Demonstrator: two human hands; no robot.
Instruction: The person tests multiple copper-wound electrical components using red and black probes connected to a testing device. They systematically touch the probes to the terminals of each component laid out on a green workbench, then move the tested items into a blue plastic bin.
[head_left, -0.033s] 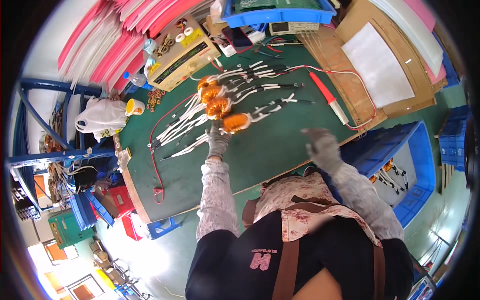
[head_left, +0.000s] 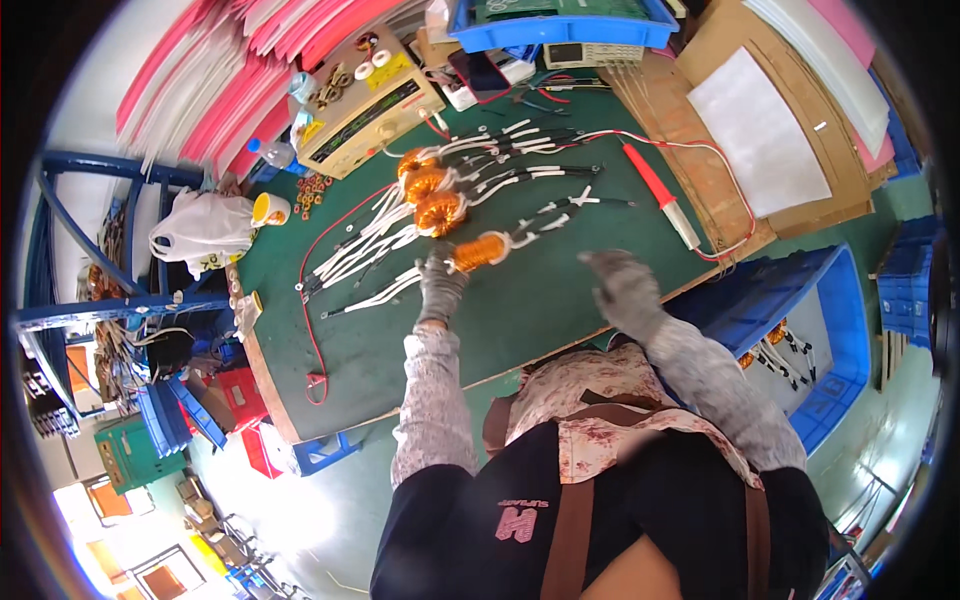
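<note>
My left hand, in a grey glove, is closed on the near end of a copper-wound ring coil. White leads with black sleeves run out from this coil to the left, and more to the right. Just beyond it, several similar copper coils lie in a row on the green tabletop, leads spread to both sides. My right hand, gloved too, hovers near the front edge with fingers stretched to the left and nothing visible in them.
A red-and-white probe with a cable lies at the right. Behind stand a beige instrument and a blue tray. A blue bin holding more coils is at the lower right. A white plastic bag sits at the left.
The coil at my left hand has shifted slightly right and nearer, away from the row. My right hand has moved a little to the left.
</note>
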